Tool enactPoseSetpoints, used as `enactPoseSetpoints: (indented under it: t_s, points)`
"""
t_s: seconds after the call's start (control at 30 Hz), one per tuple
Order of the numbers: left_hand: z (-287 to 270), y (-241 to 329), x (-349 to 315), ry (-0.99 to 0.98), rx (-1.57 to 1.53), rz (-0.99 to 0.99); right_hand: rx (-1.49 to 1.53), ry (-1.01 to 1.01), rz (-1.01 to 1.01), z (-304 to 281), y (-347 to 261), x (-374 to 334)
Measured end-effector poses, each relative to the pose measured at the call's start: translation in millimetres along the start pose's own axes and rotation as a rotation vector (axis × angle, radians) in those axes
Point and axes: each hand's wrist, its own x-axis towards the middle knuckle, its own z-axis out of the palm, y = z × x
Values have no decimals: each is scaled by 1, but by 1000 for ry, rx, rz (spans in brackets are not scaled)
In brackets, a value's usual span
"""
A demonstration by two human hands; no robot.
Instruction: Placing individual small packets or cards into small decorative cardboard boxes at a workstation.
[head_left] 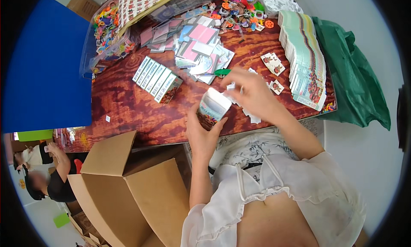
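Observation:
A small printed carton (209, 114) with a white inside stands upright in my left hand (201, 135), its top flap raised. The fingers and thumb of that hand wrap round its lower part. Just above the carton's right side, my right hand (252, 92) has its fingers closed in a pinch by the flap; what they hold, if anything, I cannot make out. A green plastic piece (221, 72) sticks out beside the right knuckles; whether it is held is unclear. Small white pieces (252, 116) lie partly hidden under the right hand.
Closed cartons (156, 80) stand in a row on the left. Behind are a heap of cards (203, 45) and colourful plastic trinkets (239, 11). Flat cartons (302, 54) are stacked at right beside a green bag (355, 75). An open cardboard box (128, 195) sits below the table edge; another person (55, 178) is at left.

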Motion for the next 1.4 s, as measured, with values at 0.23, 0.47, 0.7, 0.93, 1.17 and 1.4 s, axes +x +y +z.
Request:
enactPoseSetpoints:
  t_s: [0.23, 0.47, 0.7, 0.93, 1.17, 1.4]
  points:
    - [0, -5, -3, -110, -362, -32, -320, 58, 166, 6, 73, 15]
    - [-2, -12, 0, -69, -288, 45, 522, 164, 291, -27, 63, 20]
    - [1, 4, 2, -79, -153, 0, 948, 60, 234, -1, -17, 7]
    - [-6, 0, 1, -43, -91, -29, 34, 49, -159, 22, -12, -21]
    - [-5, 4, 1, 56, 205, 218, -128, -123, -41, 30, -25, -34]
    - [3, 2, -3, -5, 303, 297, 504, -644, 458, 26, 1, -17]
